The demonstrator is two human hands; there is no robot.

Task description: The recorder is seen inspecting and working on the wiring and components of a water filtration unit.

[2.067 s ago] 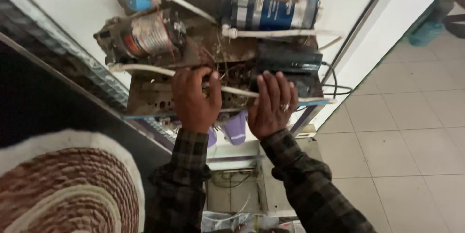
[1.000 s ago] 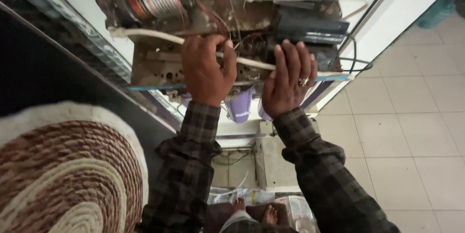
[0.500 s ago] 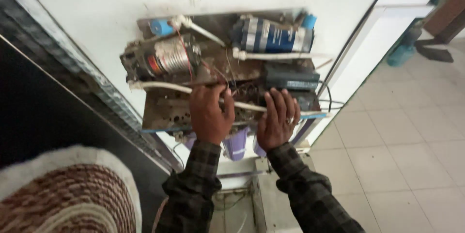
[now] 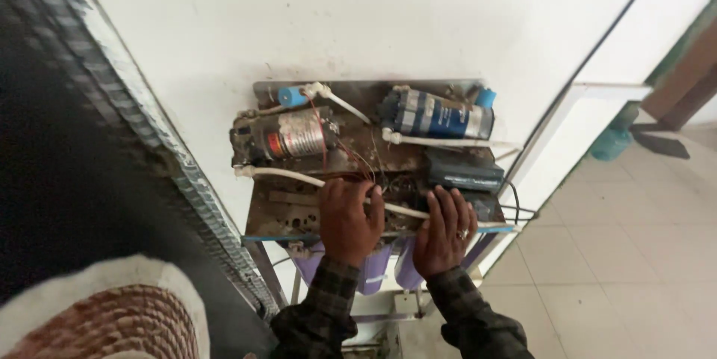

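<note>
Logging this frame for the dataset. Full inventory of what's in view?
metal panel: 1, rusty brown, on white wall
pump: 1, silver-black cylinder, panel upper left
membrane housing: 1, blue-white cylinder, upper right
black box: 1, below housing
white tube: 1, crossing panel under both hands
filter cartridges: purple, count unclear, below panel
woven mat: 1, brown-white, lower left
blue jug: 1, on floor, far right
left hand: flat on panel, nothing gripped
right hand: flat on panel, ring on finger

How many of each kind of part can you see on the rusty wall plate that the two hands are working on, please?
Cylindrical pump motor: 1
Blue-and-white cylinder: 1
Black box: 1
Purple filter housings showing below the plate: 3
White tubes: at least 3
Total: 9 at least

The left hand and right hand rest on the plate.
</note>
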